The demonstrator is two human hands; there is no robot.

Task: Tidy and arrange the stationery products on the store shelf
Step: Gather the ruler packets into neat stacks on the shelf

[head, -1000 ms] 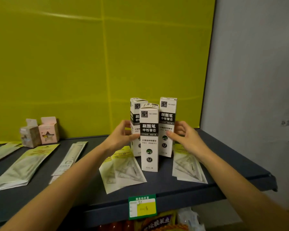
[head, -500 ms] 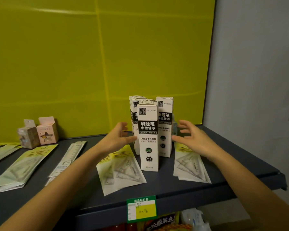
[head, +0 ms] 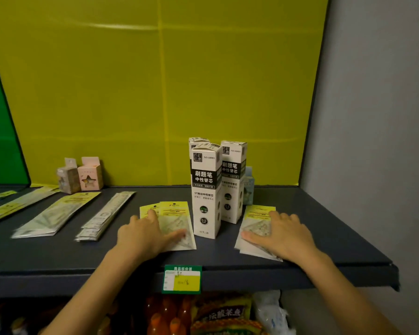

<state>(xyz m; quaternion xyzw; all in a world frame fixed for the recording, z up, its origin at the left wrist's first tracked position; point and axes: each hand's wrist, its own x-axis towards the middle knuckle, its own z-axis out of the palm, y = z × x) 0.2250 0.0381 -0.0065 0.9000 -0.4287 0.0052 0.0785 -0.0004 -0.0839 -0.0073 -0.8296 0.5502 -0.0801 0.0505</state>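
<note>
The yellow back panel (head: 155, 93) closes off the dark grey shelf (head: 324, 240) at 12 o'clock. Taking the front refill box (head: 205, 189) as the clock's centre, a second refill box (head: 232, 182) stands at 2 o'clock. A third (head: 196, 140) shows only its top, close behind at 12. All are upright, tall and narrow.

The left set-square packets (head: 177, 221), at least two overlapping, lie flat at 8 o'clock. The right set-square packets (head: 257, 218) lie at 4 o'clock. Your left hand (head: 143, 234) presses flat on the left packets with its fingers straight and gripping nothing. Your right hand (head: 284, 234) lies the same way on the right ones.

The risk I see is in sliding these glossy sleeves. The left stack's edge lies just beside the front box's base, so an inward push could nudge that box and topple it into the others. The near corners of the right packets sit close to the shelf lip at 6 o'clock. A pull toward you could send them over.

The front box reads "NO.50091", "刷题笔", "中性替芯", "ST按动中性替芯" and "0.5 mm". The green and yellow price tag (head: 182, 279) at 6 o'clock is headed "商品标价签", and its handwriting is too small to read. The print on the packets is also illegible.
</note>
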